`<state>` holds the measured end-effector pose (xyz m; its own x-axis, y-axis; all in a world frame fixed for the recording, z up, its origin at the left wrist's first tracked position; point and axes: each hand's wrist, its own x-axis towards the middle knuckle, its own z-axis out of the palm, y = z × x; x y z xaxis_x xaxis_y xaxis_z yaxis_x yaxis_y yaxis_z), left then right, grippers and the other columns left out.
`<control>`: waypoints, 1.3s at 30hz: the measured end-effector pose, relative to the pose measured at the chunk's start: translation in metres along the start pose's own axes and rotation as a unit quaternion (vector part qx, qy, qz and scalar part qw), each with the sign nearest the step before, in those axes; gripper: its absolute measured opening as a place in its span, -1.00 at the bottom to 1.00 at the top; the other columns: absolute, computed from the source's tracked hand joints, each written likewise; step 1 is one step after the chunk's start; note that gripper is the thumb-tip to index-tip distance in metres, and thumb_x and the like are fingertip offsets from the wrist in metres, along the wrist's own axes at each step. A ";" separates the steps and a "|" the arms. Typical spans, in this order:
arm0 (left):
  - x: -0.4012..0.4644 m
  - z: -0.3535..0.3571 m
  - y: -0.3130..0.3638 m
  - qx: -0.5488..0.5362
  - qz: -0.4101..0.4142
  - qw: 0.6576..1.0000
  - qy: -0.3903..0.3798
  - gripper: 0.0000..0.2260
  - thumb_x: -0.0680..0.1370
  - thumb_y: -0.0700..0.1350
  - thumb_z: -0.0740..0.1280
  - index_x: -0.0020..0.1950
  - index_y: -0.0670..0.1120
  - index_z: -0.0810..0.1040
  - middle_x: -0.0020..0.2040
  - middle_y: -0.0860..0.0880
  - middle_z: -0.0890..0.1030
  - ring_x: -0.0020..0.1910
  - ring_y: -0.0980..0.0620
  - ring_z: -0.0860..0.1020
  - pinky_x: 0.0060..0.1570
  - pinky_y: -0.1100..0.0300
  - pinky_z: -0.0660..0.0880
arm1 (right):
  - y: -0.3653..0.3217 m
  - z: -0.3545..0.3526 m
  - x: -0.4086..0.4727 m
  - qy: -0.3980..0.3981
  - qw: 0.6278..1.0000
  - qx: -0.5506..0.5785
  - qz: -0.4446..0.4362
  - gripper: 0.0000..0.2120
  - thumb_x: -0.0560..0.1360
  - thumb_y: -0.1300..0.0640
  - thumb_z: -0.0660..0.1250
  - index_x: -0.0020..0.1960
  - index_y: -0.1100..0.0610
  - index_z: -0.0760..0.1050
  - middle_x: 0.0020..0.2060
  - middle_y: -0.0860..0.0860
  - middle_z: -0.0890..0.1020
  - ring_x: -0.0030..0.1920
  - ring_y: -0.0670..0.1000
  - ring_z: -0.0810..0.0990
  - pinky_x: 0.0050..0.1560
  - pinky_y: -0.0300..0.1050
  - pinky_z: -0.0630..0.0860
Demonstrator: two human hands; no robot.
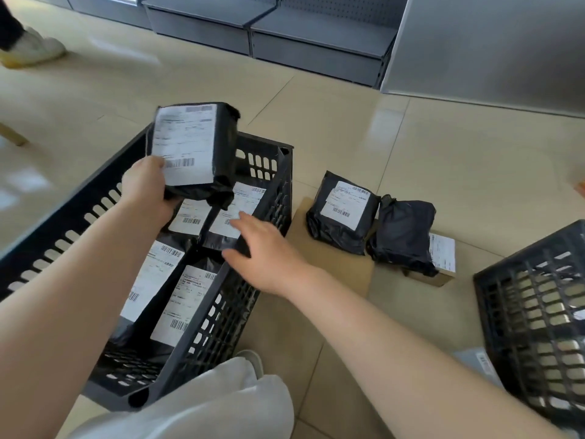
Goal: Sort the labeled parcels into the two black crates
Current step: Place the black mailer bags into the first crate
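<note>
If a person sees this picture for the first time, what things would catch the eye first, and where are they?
The black parcel with its white label, held up by the left hand above the left crate, stands out first. Four labeled parcels already lie in that crate, where the right hand reaches over the rim. Two more black parcels wait on the floor between the crates.

Grey shelving (313,42), tiled floor (443,160), a bystander's white shoe (34,47)

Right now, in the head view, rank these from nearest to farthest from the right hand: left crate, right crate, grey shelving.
1. left crate, its rim directly under the right hand
2. right crate, far right
3. grey shelving, at the back
</note>
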<state>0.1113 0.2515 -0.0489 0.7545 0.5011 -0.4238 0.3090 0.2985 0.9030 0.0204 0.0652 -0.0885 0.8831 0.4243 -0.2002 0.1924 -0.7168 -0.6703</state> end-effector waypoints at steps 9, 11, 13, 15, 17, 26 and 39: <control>0.050 -0.017 -0.037 0.103 0.043 0.992 0.066 -0.75 0.60 -0.12 0.14 0.14 0.03 0.58 -0.07 0.07 0.60 -0.04 0.02 0.58 0.06 0.02 0.60 | -0.013 0.032 0.001 0.025 0.976 -0.217 0.016 -0.10 0.56 -0.37 0.08 0.61 0.25 -0.05 0.61 0.17 -0.10 0.60 0.18 -0.14 0.55 0.15 0.03; 0.059 -0.021 -0.045 0.160 0.075 0.979 0.097 -0.73 0.61 -0.09 0.14 0.16 -0.04 0.59 -0.09 0.04 0.58 -0.13 0.06 0.51 -0.09 0.14 0.52 | -0.015 0.035 0.002 0.026 0.970 -0.241 0.019 -0.05 0.55 -0.39 0.07 0.60 0.29 -0.09 0.60 0.22 -0.11 0.59 0.24 -0.14 0.54 0.16 0.08; 0.069 -0.027 -0.052 0.227 0.117 0.958 0.133 -0.70 0.63 -0.08 0.11 0.21 -0.08 0.58 -0.01 -0.04 0.58 -0.12 0.06 0.47 -0.17 0.16 0.40 | -0.016 0.039 0.004 0.029 0.968 -0.249 0.019 -0.05 0.56 -0.39 0.05 0.60 0.31 -0.13 0.59 0.25 -0.14 0.58 0.27 -0.17 0.52 0.16 0.11; 0.073 -0.033 -0.055 0.278 0.136 0.938 0.154 -0.70 0.66 -0.08 0.09 0.25 -0.08 0.56 0.03 -0.01 0.52 -0.06 0.03 0.45 -0.18 0.17 0.38 | -0.015 0.043 0.003 0.031 0.968 -0.248 0.018 -0.07 0.57 -0.37 0.01 0.59 0.31 -0.17 0.58 0.26 -0.18 0.58 0.27 -0.21 0.51 0.15 0.14; 0.076 -0.037 -0.058 0.309 0.143 0.928 0.153 -0.69 0.68 -0.08 0.08 0.30 -0.07 0.53 0.09 -0.01 0.53 -0.03 0.01 0.45 -0.16 0.15 0.39 | -0.013 0.046 0.003 0.034 0.968 -0.249 0.018 -0.08 0.58 -0.37 -0.03 0.59 0.31 -0.19 0.58 0.26 -0.22 0.58 0.27 -0.24 0.49 0.14 0.20; 0.091 -0.026 -0.081 0.376 0.076 0.923 0.009 -0.28 0.48 -0.06 0.43 0.53 0.07 0.13 0.36 -0.11 0.41 0.23 -0.14 0.48 0.06 0.03 0.47 | -0.013 0.052 0.003 0.040 0.962 -0.268 0.020 -0.09 0.59 -0.36 -0.05 0.59 0.32 -0.22 0.57 0.26 -0.24 0.57 0.27 -0.27 0.33 0.08 0.42; 0.101 -0.034 -0.116 0.554 0.136 0.820 -0.048 -0.34 0.52 0.14 0.39 0.55 0.11 0.20 0.60 -0.10 0.00 0.48 -0.25 0.26 0.34 -0.14 0.38 | -0.013 0.052 0.003 0.044 0.961 -0.272 0.020 -0.10 0.59 -0.35 -0.07 0.58 0.31 -0.22 0.57 0.26 -0.24 0.57 0.27 -0.27 0.30 0.08 0.45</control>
<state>0.1320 0.2945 -0.1987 0.9083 0.3454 -0.2361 0.4183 -0.7609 0.4961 -0.0015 0.1051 -0.1176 0.9226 0.3585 -0.1421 0.3309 -0.9252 -0.1859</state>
